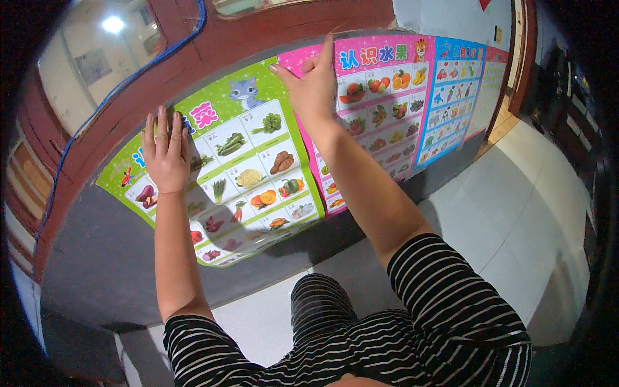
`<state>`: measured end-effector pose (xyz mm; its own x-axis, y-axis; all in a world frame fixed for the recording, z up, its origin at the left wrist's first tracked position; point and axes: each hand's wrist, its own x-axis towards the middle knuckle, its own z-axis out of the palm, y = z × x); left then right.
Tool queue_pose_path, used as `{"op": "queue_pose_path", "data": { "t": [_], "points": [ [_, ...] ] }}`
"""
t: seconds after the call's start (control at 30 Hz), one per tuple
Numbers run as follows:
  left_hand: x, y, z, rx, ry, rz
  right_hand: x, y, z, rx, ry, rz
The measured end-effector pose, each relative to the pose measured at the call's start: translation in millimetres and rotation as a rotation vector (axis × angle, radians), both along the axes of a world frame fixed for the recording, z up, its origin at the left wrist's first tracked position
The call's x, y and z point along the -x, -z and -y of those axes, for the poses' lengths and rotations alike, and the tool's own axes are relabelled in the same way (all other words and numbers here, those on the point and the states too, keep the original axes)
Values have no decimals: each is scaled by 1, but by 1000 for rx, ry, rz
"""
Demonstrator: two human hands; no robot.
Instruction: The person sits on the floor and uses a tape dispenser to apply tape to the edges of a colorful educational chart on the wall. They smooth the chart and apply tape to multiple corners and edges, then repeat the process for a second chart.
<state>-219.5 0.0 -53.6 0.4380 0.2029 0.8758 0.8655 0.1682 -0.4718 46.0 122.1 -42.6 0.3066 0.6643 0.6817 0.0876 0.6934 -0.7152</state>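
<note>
A green-bordered vegetable poster (227,179) with pictures in a grid lies against the grey lower wall, its bottom edge bowed outward. My left hand (167,150) rests flat on its upper left part, fingertips near the top edge, covering part of the title. My right hand (314,87) is at the seam between this poster and a pink fruit poster (382,104). Its thumb reaches to the green poster's top right corner, while the index finger points up along the pink poster's top edge. Neither hand visibly grips anything. My right forearm hides part of the fruit poster.
A blue poster (452,96) and a red-edged chart (488,92) continue rightward towards a doorway (503,113). Above the posters runs a reddish-brown window frame (271,29), with a blue cable (121,87) along it. Pale floor tiles (512,208) lie below.
</note>
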Motion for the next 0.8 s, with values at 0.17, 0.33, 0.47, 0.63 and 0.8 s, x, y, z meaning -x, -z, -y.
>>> {"op": "queue_pose_path", "data": {
  "t": [0.17,0.33,0.47,0.63,0.8],
  "points": [
    [-18,-12,1,264,-110,-202,1,5,-9,-47,72,20],
    [-17,-8,-5,263,55,-134,-1,-5,9,66,13,45],
    [-30,-10,-7,247,61,-110,-3,6,-7,-111,8,14],
    [-30,-7,-6,205,22,-126,-24,10,-9,-172,-186,-316],
    [-30,-6,-9,168,9,-134,-42,13,-15,-249,-277,64]
  ]
}}
